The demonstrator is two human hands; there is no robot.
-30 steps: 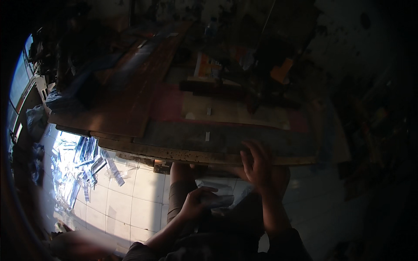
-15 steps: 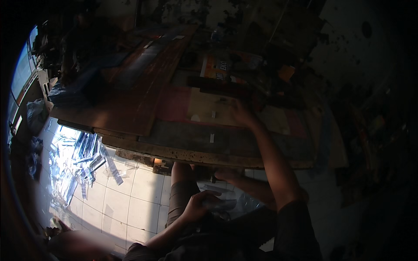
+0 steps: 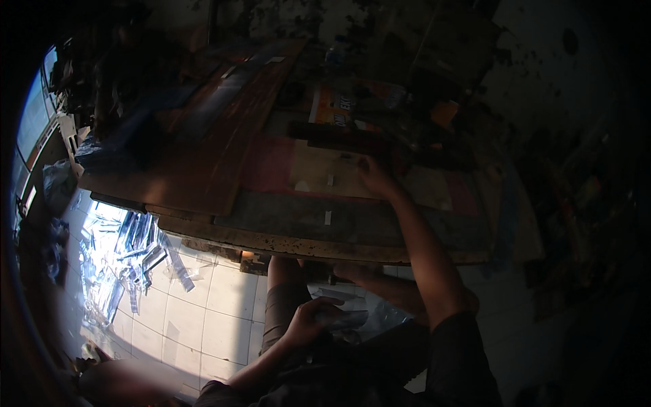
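Note:
My left hand (image 3: 306,324) is low over my lap, its fingers closed around a small stack of clear plastic pieces (image 3: 349,319). Stretched forward over the workbench, my right hand (image 3: 376,178) rests on a pale beige sheet (image 3: 312,166). Its fingers are bent together near the sheet's upper edge; dim light hides whatever may be between them. Left of that hand lies a small whitish tab (image 3: 330,180). Closer to me, another whitish tab (image 3: 328,218) is on the bench's dark grey surface (image 3: 271,214). Just beyond the right hand runs a dark bar (image 3: 325,132).
A large reddish-brown board (image 3: 203,169) covers the bench's left side. An orange and white printed package (image 3: 332,105) and a clear bottle (image 3: 333,55) are behind the bar. Shiny plastic strips (image 3: 129,251) are heaped on the tiled floor at left. My legs are below the bench edge (image 3: 305,249).
My right hand's fingers have shifted slightly at the beige sheet's upper edge. The left hand keeps its hold on the plastic pieces. The whole view has moved a little.

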